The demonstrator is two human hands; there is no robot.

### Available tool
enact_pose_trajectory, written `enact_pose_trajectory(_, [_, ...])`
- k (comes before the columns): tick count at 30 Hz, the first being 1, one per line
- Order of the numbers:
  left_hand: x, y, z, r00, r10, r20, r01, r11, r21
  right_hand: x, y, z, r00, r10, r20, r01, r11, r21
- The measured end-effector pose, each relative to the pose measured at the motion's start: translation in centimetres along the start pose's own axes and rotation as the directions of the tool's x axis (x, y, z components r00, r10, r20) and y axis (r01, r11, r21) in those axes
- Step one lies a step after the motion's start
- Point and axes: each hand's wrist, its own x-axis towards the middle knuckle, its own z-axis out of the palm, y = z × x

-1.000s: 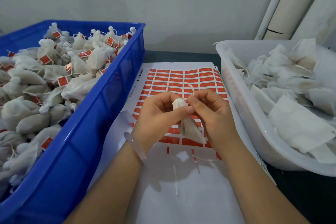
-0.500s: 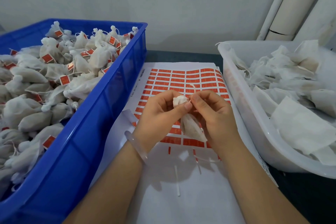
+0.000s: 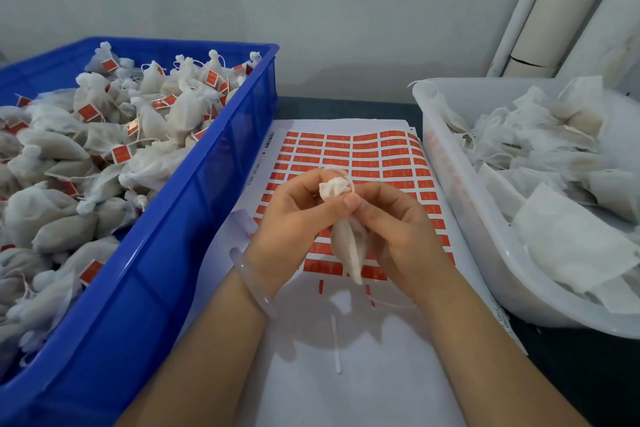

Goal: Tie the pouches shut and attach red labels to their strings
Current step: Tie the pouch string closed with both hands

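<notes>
Head view: beside a blue crate [image 3: 207, 191], the left hand [image 3: 294, 218] and right hand [image 3: 398, 229] pinch the gathered neck of a pouch [image 3: 348, 250] above the label sheet [image 3: 367, 152], neck up, long axis running down toward the person. Its string is hard to make out; the white tub [image 3: 460, 218] is cut off at right.

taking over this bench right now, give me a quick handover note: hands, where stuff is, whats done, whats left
Left hand: grips the pouch at its gathered neck, above the label sheet.
Right hand: pinches the same neck from the other side.
Done: the blue crate on the left holds many tied pouches with red labels.
Left: finish closing this one, which shows no red label yet. Then work through the flat pouches in the white tub on the right.
</notes>
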Motion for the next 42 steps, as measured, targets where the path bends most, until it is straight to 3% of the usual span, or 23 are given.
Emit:
enact_pose_trajectory(11, [0.3, -0.1, -0.5, 0.997, -0.076, 0.016, 0.077, 0.997, -0.028, 0.1, 0.3, 0.4, 1.000, -0.020, -0.007, 0.018, 0.979, -0.204])
enact_pose_trajectory(16, [0.6, -0.3, -0.4, 0.993, -0.060, -0.105, 0.071, 0.991, 0.112, 0.2, 0.8, 0.6, 1.000, -0.012, -0.011, 0.008, 0.956, -0.294])
enact_pose_trajectory(25, [0.5, -0.2, 0.1, 0.986, 0.031, -0.164, 0.006, 0.975, 0.224, 0.1, 0.7, 0.4, 0.980, -0.193, 0.046, 0.191, 0.851, -0.489])
enact_pose_trajectory(34, [0.5, -0.2, -0.2, 0.994, -0.051, -0.100, 0.063, 0.990, 0.128, -0.1, 0.7, 0.4, 0.966, -0.252, 0.063, 0.244, 0.797, -0.552])
enact_pose_trajectory(38, [0.8, -0.3, -0.8, 0.985, -0.171, -0.036, 0.169, 0.984, -0.052, 0.0, 0.9, 0.4, 0.959, -0.267, 0.091, 0.267, 0.754, -0.601])
enact_pose_trajectory(42, [1.0, -0.2, -1.0, 0.971, -0.238, 0.006, 0.236, 0.964, -0.124, 0.0, 0.8, 0.4, 0.960, -0.270, 0.075, 0.264, 0.782, -0.564])
